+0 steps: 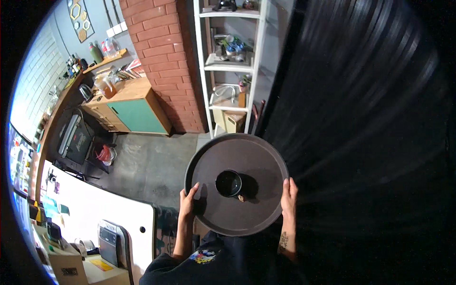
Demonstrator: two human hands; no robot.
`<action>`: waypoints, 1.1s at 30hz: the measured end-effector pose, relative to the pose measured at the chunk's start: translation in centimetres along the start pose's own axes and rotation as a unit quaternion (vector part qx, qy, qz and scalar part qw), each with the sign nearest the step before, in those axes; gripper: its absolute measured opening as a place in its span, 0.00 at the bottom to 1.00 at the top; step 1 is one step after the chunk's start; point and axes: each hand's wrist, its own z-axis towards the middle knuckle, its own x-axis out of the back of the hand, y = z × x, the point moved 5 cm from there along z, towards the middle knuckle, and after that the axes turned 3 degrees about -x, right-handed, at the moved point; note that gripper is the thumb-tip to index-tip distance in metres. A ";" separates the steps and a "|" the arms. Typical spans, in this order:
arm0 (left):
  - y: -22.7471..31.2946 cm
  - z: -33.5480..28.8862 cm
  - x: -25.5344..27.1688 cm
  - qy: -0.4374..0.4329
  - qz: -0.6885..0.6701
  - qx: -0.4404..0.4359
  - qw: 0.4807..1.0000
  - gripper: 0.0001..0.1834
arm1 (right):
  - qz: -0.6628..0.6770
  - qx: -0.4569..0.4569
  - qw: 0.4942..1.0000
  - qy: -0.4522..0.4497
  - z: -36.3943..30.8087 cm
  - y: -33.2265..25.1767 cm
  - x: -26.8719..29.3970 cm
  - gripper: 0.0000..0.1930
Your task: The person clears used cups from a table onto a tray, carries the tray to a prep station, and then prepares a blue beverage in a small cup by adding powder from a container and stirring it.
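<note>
Person carries a round dark tray (216, 156) with both hands, held level in front of the body over a grey concrete floor (147, 166). Left hand (188, 202) clamped on the tray's near-left rim, thumb lying on the top surface, fingers underneath and out of sight. Right hand (289, 194) clamped on the near-right rim, fingers curled over the edge; a tattoo shows on that forearm.

A dark cup (228, 183) stands upright near the middle of the tray, slightly toward the near side, well apart from both hands. A small brownish thing (241, 197) lies just beside the cup on its near-right; too small to tell what it is.

Right of the tray, a big dark ribbed surface (370, 118) fills the scene, blurred. Far side: white shelf unit (230, 66) with small items, a cardboard box (233, 121) at its foot. Left of it a red brick pillar (161, 57), then a wooden cabinet with a green door (135, 114) and bottles on a wall shelf (102, 50) above.

Near left: white bench (95, 204) with a dark grey boxy device (109, 242) and cardboard boxes (66, 261) at its near end. Far left a dark appliance (73, 137) sits on a low stand, with a red bag (104, 154) just beside it on the floor.
</note>
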 end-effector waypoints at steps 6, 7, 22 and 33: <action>5.6 6.3 -1.9 0.090 -0.033 0.000 0.995 0.11 | -0.023 0.066 0.993 -0.091 11.1 -4.7 -6.3 0.27; 5.5 7.7 -1.3 0.112 -0.041 0.005 0.993 0.11 | -0.069 0.042 0.992 -0.092 12.6 -5.4 -8.4 0.30; 11.0 23.0 14.3 0.359 -0.159 -0.080 0.916 0.13 | -0.091 0.234 0.866 -0.433 22.9 -16.1 -50.8 0.16; 15.9 36.6 25.3 0.526 -0.125 -0.070 0.838 0.16 | -0.158 0.216 0.810 -0.522 26.2 -18.9 -79.7 0.12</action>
